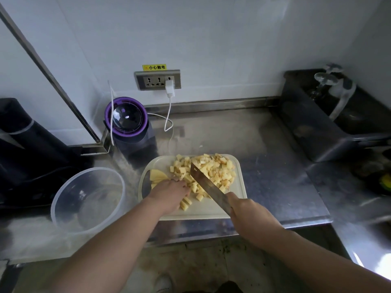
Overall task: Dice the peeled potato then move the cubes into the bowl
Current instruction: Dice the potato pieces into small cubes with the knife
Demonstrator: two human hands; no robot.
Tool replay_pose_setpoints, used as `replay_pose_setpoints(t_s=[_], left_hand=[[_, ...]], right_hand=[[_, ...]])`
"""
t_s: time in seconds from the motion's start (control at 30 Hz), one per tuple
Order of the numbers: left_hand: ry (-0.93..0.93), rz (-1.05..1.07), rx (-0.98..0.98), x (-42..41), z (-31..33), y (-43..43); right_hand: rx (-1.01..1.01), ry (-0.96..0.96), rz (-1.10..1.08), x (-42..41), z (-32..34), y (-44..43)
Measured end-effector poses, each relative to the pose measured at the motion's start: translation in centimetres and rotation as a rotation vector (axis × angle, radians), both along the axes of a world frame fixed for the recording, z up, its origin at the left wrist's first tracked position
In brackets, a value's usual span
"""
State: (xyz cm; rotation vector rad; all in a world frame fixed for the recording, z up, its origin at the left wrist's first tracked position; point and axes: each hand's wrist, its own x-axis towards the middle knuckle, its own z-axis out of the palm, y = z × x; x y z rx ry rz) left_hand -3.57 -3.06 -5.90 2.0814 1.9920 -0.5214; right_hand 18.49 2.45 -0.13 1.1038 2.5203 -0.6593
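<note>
Lying between the hands, potato cubes [211, 172]; left hand [169, 195] curled onto potato strips [186, 201], right hand [249, 216] gripping knife [207, 185].

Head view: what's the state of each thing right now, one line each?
potato cubes, diced, heaped on the cutting board
potato slices, uncut, at the board's left end
bowl, upright, no cubes inside
knife, gripped by the right hand, blade tip among the cubes
left hand, on potato pieces beside the blade
charger, plugged into the wall socket
</note>
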Motion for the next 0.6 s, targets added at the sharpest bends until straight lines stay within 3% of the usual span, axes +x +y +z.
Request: replay_pose_setpoints(t_s=[0.17, 0.3, 0.43, 0.6], left_hand=[[-0.029, -0.02, -0.002, -0.2, 0.0, 0.2], [-0.143, 0.097, 0.055, 0.2, -0.7, -0.9], [-0.29, 0.337, 0.117, 1.1, -1.8, -2.6], [-0.58, 0.791, 0.243, -2.3, -0.3, -3.7]], right_hand=[[0.027, -0.013, 0.062, 0.3, 0.0, 0.3], [0.058, -0.03, 0.12, 0.2, -0.4, 1.2], [0.108, -0.061, 0.204, -0.1, -0.6, 1.8], [0.206, -0.102, 0.327, -0.6, -1.1, 2.6]])
